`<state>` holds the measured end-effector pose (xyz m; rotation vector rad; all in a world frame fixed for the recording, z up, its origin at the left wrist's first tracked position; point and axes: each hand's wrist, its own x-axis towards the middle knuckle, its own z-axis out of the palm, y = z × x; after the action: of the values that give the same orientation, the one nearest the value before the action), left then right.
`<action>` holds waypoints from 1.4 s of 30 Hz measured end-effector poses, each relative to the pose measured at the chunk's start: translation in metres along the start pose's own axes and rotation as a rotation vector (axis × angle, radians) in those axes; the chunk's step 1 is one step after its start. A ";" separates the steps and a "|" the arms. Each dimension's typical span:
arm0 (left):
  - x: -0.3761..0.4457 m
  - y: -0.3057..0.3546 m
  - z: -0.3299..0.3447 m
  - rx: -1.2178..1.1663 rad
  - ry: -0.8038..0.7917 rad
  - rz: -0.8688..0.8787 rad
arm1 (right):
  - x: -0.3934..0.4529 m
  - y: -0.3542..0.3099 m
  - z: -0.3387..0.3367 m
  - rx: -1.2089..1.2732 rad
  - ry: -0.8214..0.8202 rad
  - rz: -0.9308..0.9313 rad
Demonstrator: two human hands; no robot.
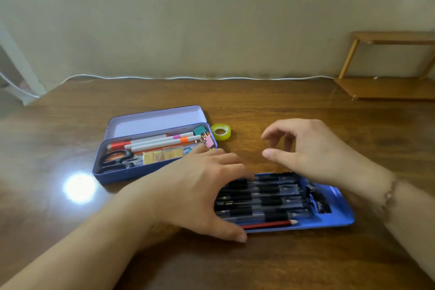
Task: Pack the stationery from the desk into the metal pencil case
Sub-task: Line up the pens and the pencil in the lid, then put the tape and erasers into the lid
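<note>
The metal pencil case [122,175] lies open at centre left, its lilac lid [155,120] tipped back. Inside are white markers [155,142], black scissors [117,161], yellow sticky tabs [162,156] and binder clips [204,135]. A blue tray [334,216] of black pens [270,200], with a red pencil [268,224] along its near edge, sits in front of me. My left hand [200,193] spans the tray's left end, thumb at the near edge, fingers over the pens. My right hand [310,148] hovers above the tray's far edge, fingers apart and holding nothing. A yellow-green tape roll [220,132] lies on the desk beside the case.
The brown wooden desk [282,110] runs back to a wall, with a white cable [188,77] along its far edge. A small wooden shelf [386,87] stands at the back right. A bright glare spot [78,187] lies left of the case.
</note>
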<state>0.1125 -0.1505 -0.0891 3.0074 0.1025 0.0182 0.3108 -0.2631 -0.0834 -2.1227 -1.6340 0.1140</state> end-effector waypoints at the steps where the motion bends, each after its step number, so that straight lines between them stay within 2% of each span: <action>1: 0.000 0.000 -0.001 0.000 0.001 0.002 | 0.012 -0.006 0.006 -0.035 -0.002 -0.027; 3: 0.000 0.000 -0.003 0.003 0.006 0.005 | 0.040 -0.015 0.018 -0.084 -0.043 -0.057; 7: -0.001 0.000 -0.007 -0.031 -0.022 0.010 | 0.085 -0.025 0.044 -0.024 -0.164 -0.029; 11: 0.000 -0.001 -0.004 -0.020 -0.020 0.002 | 0.095 -0.021 0.052 -0.012 -0.132 -0.044; 17: 0.000 0.000 -0.002 0.005 -0.008 -0.006 | 0.025 0.006 -0.004 0.054 -0.015 -0.102; 23: 0.000 0.001 0.001 0.011 0.009 -0.005 | -0.061 0.040 -0.024 -0.009 -0.120 -0.048; 30: 0.000 -0.001 0.003 -0.027 0.012 -0.013 | -0.070 0.057 -0.029 0.037 -0.049 -0.096; 33: 0.001 -0.001 0.004 -0.027 0.018 -0.013 | -0.069 0.062 -0.027 0.003 -0.105 -0.120; 37: 0.000 -0.001 0.004 -0.017 0.018 -0.006 | -0.067 0.076 -0.031 0.020 -0.213 -0.037; 40: 0.000 -0.002 0.005 -0.023 0.020 -0.004 | -0.068 0.092 -0.045 0.081 -0.085 0.066; 42: 0.000 -0.002 0.005 -0.025 0.020 -0.002 | -0.065 0.105 -0.047 -0.033 -0.043 0.121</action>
<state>0.1123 -0.1496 -0.0940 2.9821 0.1070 0.0491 0.4019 -0.3587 -0.0968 -2.2585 -1.5408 0.1732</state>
